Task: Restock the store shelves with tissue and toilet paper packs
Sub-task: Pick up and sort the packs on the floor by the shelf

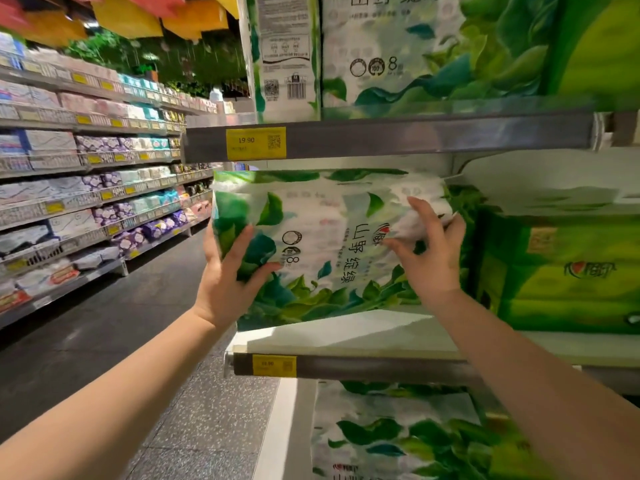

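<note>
A white toilet paper pack with green leaf print (pixel 322 244) lies on its side on the middle shelf (pixel 346 336), at the shelf's left end. My left hand (pixel 232 275) grips its lower left corner, thumb on the front face. My right hand (pixel 433 247) holds the pack's right end, fingers curled over the plastic. Behind and right of it stands a bright green pack (pixel 561 275). Matching leaf-print packs stand on the shelf above (pixel 415 53) and lie on the shelf below (pixel 398 434).
Yellow price tags (pixel 256 143) sit on the grey shelf rails. An aisle with dark floor (pixel 138 341) runs to the left, lined by long shelves of tissue and pad packs (pixel 86 188). Bare shelf surface shows in front of the held pack.
</note>
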